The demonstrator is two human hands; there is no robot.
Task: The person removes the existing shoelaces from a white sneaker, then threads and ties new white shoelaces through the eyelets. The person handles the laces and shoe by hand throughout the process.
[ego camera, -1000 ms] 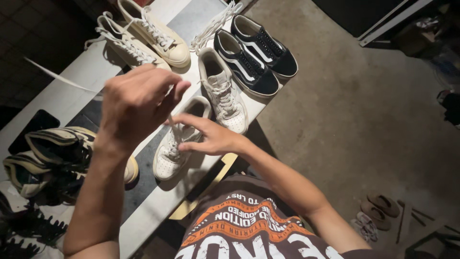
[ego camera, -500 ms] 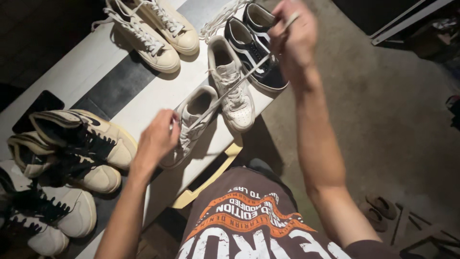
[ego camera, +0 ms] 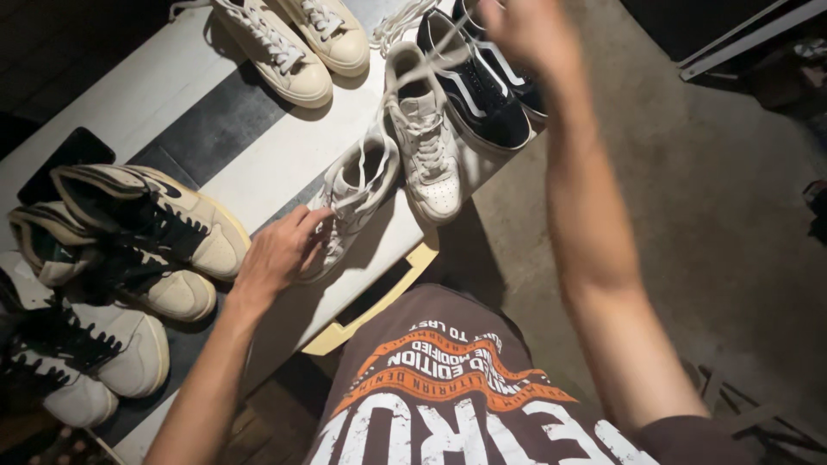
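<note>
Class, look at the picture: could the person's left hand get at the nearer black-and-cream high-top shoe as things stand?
Probably yes. The left hand rests on the white sneaker, and the black-and-cream high-top shoe stands just beside it on the same table, with nothing between them.
</note>
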